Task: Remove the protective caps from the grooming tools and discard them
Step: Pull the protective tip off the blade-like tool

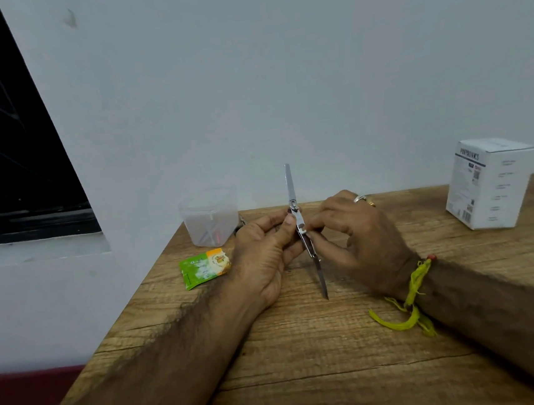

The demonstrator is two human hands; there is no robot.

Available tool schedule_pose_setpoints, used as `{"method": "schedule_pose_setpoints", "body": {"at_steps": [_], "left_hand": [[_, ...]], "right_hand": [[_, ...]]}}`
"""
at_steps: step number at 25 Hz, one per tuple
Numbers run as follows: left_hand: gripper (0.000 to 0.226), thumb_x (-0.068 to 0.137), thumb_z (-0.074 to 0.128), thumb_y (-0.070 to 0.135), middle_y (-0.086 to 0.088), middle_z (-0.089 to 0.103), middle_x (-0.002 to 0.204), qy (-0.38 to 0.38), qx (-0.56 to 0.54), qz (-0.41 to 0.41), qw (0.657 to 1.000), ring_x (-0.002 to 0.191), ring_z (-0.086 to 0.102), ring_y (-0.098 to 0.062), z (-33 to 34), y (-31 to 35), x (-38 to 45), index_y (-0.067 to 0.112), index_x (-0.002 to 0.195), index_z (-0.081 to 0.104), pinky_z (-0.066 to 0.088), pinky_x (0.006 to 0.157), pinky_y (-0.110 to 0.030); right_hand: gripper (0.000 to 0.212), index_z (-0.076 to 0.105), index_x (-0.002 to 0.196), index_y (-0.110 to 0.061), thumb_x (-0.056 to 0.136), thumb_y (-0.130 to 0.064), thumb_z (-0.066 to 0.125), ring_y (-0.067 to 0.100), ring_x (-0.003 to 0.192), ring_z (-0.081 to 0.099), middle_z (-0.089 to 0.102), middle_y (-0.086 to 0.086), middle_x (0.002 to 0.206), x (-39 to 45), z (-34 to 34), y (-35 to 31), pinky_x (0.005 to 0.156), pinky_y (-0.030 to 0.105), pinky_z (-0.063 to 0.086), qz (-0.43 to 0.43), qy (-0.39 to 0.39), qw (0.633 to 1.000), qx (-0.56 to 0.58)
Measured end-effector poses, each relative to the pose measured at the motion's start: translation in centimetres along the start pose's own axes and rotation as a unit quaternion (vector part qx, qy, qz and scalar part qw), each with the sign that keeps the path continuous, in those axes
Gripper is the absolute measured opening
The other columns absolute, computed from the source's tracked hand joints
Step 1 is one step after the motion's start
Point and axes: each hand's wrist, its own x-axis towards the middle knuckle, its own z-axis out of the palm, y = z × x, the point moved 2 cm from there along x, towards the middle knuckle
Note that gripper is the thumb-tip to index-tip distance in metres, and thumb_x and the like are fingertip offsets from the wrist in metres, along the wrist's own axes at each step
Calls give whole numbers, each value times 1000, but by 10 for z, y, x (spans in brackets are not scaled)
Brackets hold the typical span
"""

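Tabletop [308, 378] of wood grain fills the lower part of the view, its left edge running diagonally from beside the clear container toward the near corner, with a pale wall behind its far edge and a dark window well off to the left of the left hand. Broad bare wood lies on the near side of both hands and between the forearms. A white printed box [488, 182] stands well to the right of the right hand, near the far right edge of the table. A clear plastic container [210, 217] sits just beyond and to the left of the left hand, close to the table's far left corner, with a few thin items inside that are too faint to identify. A green and orange sachet [205, 267] lies flat just left of the left hand, at the table's left edge. The left hand [264, 254] and right hand [357, 239] face each other above the wood, fingers curled, both pinching a slim metal grooming tool [300, 225] at its hinged middle. One arm of the tool points up past the fingers, the other slants down toward the table between the wrists. A yellow-green thread [412, 299] is tied around the right wrist, its loose ends trailing onto the wood. A ring [360, 198] sits on a right-hand finger.
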Motion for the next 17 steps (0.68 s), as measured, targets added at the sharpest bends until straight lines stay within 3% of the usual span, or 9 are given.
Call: {"method": "schedule_pose_setpoints", "body": {"at_steps": [8,13,17], "left_hand": [[18,96,58,-1,-22,73,93,-7,1,4,1000,80,75,-30,-1,0,0,-10,111,63,63,66,-32],[20,97,58,0,-29,70,107,2,6,7,1000,101,70,-43,-2,-3,1,-10,113,63,63,77,-38],[12,97,59,1,-18,73,92,18,10,19,1000,84,73,-28,-2,-1,3,-4,105,66,63,74,-35]], "right_hand": [[7,75,92,-13,88,-15,69,21,77,57,66,-2,80,-1,-2,-2,72,41,47,0,-6,1000,-5],[6,75,88,-13,86,-8,72,22,75,59,67,-1,79,-1,-3,-2,71,42,47,5,-3,1000,20],[6,74,89,-10,86,-10,69,25,77,61,69,1,82,-1,-2,-3,72,43,47,-7,-6,1000,19]]}}
